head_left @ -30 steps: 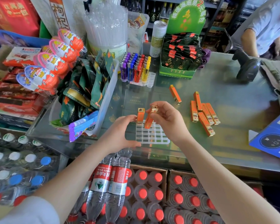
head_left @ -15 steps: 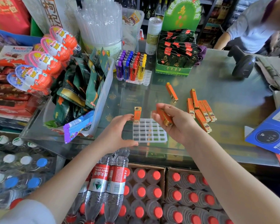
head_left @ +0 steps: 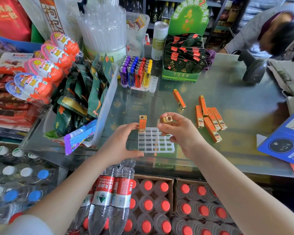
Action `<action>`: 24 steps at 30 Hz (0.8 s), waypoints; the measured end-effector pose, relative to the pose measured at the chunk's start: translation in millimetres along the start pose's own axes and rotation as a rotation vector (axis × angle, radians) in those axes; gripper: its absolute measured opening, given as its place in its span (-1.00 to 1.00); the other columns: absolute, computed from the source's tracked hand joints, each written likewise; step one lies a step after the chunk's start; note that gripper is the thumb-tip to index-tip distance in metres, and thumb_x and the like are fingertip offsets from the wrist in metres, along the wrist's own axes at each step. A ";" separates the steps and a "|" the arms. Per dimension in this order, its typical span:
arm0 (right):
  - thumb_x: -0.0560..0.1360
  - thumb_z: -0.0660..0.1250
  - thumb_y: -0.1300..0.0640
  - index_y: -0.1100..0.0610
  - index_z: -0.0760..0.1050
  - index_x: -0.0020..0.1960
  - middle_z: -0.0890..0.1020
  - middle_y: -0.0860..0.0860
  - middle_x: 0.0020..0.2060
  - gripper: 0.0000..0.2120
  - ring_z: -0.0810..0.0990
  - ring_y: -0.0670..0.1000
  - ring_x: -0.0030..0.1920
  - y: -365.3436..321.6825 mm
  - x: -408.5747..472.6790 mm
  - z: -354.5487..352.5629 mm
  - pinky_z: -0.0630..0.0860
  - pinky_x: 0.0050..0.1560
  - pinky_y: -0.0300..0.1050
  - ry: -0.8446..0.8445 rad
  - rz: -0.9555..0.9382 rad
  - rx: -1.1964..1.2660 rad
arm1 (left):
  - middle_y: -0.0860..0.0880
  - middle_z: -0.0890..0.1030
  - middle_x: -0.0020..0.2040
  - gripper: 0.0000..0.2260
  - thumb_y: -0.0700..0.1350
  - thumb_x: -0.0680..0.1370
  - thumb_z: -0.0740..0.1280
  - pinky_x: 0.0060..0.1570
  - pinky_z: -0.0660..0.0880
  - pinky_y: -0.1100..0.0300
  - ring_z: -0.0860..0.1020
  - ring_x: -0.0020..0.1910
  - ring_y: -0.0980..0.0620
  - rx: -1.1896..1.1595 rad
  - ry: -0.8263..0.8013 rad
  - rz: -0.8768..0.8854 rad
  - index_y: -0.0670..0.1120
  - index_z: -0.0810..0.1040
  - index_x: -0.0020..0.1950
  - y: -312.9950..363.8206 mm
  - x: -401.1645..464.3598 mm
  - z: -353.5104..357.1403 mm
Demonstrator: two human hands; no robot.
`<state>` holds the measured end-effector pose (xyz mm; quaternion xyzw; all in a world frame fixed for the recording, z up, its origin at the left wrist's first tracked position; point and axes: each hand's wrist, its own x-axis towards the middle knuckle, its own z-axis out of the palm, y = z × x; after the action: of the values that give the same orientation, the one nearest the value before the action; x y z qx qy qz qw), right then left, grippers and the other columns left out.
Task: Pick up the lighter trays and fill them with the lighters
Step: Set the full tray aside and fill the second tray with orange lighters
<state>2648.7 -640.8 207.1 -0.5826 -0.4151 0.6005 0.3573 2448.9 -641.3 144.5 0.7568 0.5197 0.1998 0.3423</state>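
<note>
Head view, left to right: far left a clear plastic bin of green snack packets (head_left: pixel 85 99) sits at the edge of the glass-topped bench (head_left: pixel 236 99), out of the work zone. Left hand (head_left: pixel 119 146) rests at the left side of the clear gridded plastic lighter tray (head_left: pixel 155 141), thumb along the near edge, fingers curled up to the far-left corner, touching the upright orange lighter with gold cap (head_left: pixel 142 123) seated in that corner slot; likely bracing the light tray so it doesn't slide while slots get loaded, and steadying the single standing lighter. Tray lies flat on the bench near the front edge, all other slots empty, so filling has barely started. Right hand (head_left: pixel 178 133) hovers over the tray's far-right part, fingertips pinching a second orange lighter, gold end (head_left: pixel 166 119) facing the camera, body mostly hidden by fingers; looks like it is being turned upright to drop into a slot next to the first. Behind, a tray of purple, blue, red and yellow lighters (head_left: pixel 136 73) is nearly full, for display. Further right, one loose orange lighter (head_left: pixel 179 99) lies alone, then a cluster of orange lighters (head_left: pixel 210 117) lies flat, within right-hand reach, as supply. Risk: narrow slots, a tilted lighter could jam or tip the neighbour.
</note>
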 end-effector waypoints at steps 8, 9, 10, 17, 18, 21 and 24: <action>0.53 0.22 0.01 0.15 0.52 -0.19 0.58 0.00 -0.36 -0.76 0.51 -0.12 -0.35 -0.5 11.3 8.3 0.47 -0.24 -0.12 0.126 -0.320 -0.389 | 0.10 0.34 0.29 -0.27 0.01 0.28 0.51 0.32 0.21 0.14 0.26 0.30 0.15 -0.005 -0.007 -0.006 0.03 0.25 0.37 -1.4 -0.3 0.5; 0.53 0.21 0.06 0.21 0.50 -0.18 0.56 0.06 -0.38 -0.76 0.48 -0.05 -0.39 0.5 14.2 8.1 0.46 -0.28 -0.08 0.134 -0.340 -0.443 | 0.11 0.33 0.29 -0.27 0.01 0.28 0.51 0.32 0.21 0.14 0.26 0.30 0.15 -0.003 -0.009 -0.006 0.02 0.25 0.37 -1.4 -0.3 0.3; 0.53 0.21 0.09 0.25 0.48 -0.16 0.54 0.09 -0.38 -0.77 0.44 -0.02 -0.42 1.1 16.9 8.0 0.44 -0.33 -0.08 0.132 -0.357 -0.504 | 0.10 0.34 0.29 -0.26 0.02 0.28 0.51 0.33 0.22 0.13 0.26 0.30 0.15 -0.001 -0.009 -0.004 0.02 0.24 0.37 -1.6 -0.2 0.2; 0.49 0.31 0.14 0.19 0.50 -0.13 0.48 -0.12 -0.44 -0.89 0.50 -0.09 -0.40 7.2 29.8 8.9 0.44 -0.31 -0.27 -0.015 -0.418 -0.803 | 0.04 0.35 0.32 -0.25 0.03 0.27 0.51 0.32 0.26 0.05 0.28 0.31 0.12 -0.009 -0.013 -0.011 0.03 0.23 0.37 -3.2 -0.6 0.2; 0.49 0.31 0.13 0.20 0.51 -0.11 0.47 -0.13 -0.45 -0.87 0.50 -0.11 -0.42 9.2 31.0 9.2 0.44 -0.32 -0.28 -0.007 -0.424 -0.829 | 0.04 0.35 0.32 -0.25 0.03 0.27 0.51 0.33 0.26 0.06 0.28 0.31 0.11 -0.014 -0.011 -0.015 0.03 0.23 0.37 -2.9 -0.6 0.2; 0.50 0.30 0.13 0.23 0.50 -0.08 0.52 -0.05 -0.41 -0.85 0.55 -0.01 -0.38 12.8 35.1 9.6 0.50 -0.28 -0.13 -0.009 -0.441 -0.884 | 0.08 0.34 0.30 -0.25 0.02 0.28 0.52 0.32 0.24 0.12 0.27 0.31 0.14 -0.016 -0.014 -0.019 0.04 0.23 0.37 -0.3 -1.0 -0.8; 0.48 0.33 0.11 0.23 0.47 -0.12 0.59 0.06 -0.31 -0.83 0.55 0.11 -0.30 12.3 39.0 10.0 0.52 -0.25 0.02 -0.016 -0.518 -0.937 | 0.14 0.32 0.26 -0.25 0.02 0.28 0.51 0.32 0.23 0.13 0.26 0.30 0.14 -0.013 -0.020 -0.016 0.05 0.23 0.37 1.5 -1.3 -2.1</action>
<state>2636.9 -611.0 179.9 -0.5533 -0.7718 0.2474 0.1922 2448.0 -642.2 147.0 0.7524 0.5209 0.1930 0.3540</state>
